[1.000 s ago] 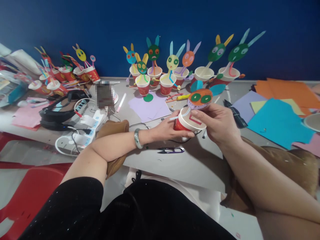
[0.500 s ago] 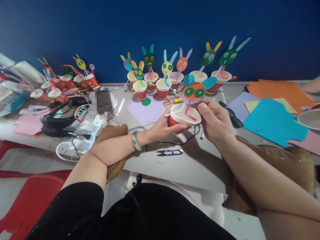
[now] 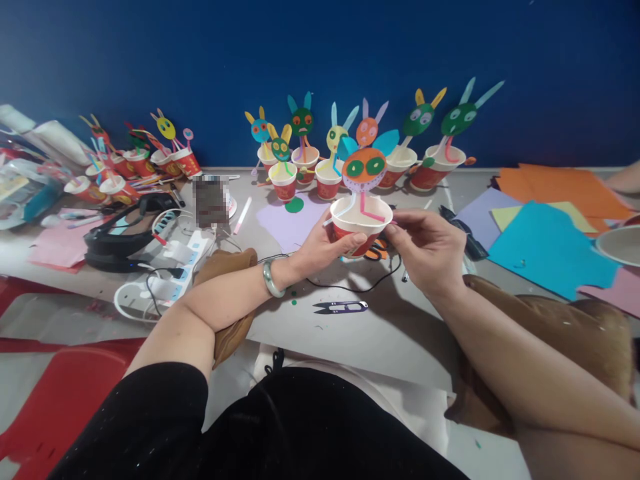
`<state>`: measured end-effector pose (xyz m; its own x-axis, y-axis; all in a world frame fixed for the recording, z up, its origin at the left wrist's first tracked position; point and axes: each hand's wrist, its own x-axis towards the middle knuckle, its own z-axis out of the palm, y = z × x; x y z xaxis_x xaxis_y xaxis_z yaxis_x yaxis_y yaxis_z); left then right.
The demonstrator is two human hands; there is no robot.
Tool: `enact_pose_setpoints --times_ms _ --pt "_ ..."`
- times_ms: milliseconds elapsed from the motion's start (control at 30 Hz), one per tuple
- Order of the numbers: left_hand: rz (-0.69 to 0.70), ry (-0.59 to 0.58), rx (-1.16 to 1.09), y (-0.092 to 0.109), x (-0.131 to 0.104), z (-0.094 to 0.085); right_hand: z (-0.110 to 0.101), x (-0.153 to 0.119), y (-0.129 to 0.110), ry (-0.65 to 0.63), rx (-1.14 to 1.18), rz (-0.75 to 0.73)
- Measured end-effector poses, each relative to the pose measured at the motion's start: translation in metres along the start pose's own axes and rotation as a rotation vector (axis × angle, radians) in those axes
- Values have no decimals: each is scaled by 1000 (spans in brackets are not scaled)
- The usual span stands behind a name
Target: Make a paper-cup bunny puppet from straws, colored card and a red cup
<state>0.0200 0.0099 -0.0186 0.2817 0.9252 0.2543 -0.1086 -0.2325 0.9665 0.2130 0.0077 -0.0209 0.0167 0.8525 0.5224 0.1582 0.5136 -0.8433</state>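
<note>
shifted since the earlier frame: the bare right hand, from beside the large orange oval paper face down to the cup's rim; the red-and-white tapered paper cup, a little leftward. item: the cup, one, held mouth up above the pale grey flat tabletop, the face standing over its opening with two blue pointed paper ears on top, and below it a bent pink narrow strip and a pale blue narrow strip. left hand: gripping the cup, thumb across the front wall. right hand: thumb and fingers drawn together at the right of the rim, near the pink strip's outer end; whether they pinch it cannot be told. handling, as judged: very light; wall thin and springy, apt to dent under a squeeze; surface probably smooth, mildly slippery; face and ears flimsy, top-heavy on the strips, easily creased or pulled loose. recommended hold: low round the red wall, lightly, clear of strips and ears; any strip by its end, between fingertips. adjacent: purple-handled, dark-bladed thread snips, lying on the tabletop, apart from both hands.
</note>
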Motion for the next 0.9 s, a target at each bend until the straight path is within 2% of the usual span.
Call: enact_pose_setpoints --times_ms 133,300,400,500,733,900 --pt "-21 37 -63 -8 7 -10 0 -1 4 -60 8 73" --pt "5 93 -283 -11 17 -18 5 -4 4 -333 -141 275" --pt "-41 77 -353 -11 16 -15 10 -8 4 -424 -191 313" --pt "-41 60 -374 -12 13 -10 14 -11 7 -433 -151 299" --pt "4 22 -357 -15 12 -8 17 -14 11 -364 -133 284" --pt "-12 27 -361 -11 11 -7 17 -12 5 -429 -107 270"
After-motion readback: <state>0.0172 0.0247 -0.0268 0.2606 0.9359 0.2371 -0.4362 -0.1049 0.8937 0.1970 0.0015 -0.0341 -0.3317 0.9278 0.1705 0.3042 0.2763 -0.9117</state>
